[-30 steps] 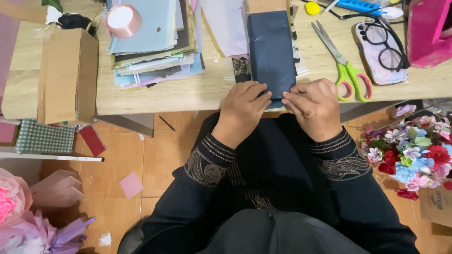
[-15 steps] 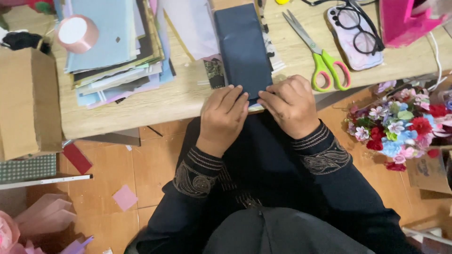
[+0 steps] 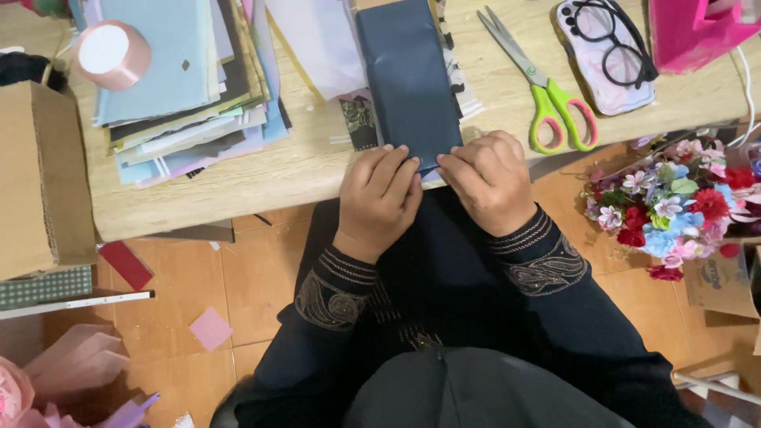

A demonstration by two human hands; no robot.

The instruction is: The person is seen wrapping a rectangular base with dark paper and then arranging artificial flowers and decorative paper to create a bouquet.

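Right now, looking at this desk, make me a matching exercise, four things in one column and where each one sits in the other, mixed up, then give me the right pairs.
Things:
1. dark blue paper
2. scissors
3. pink tape roll
4. glasses

Places:
A. on the stack of coloured sheets, far left of the table
B. on the patterned phone case
C. near end pinched under the left hand and right hand
D. flat on the wood, between the paper and the phone case

Pairs: 1-C, 2-D, 3-A, 4-B
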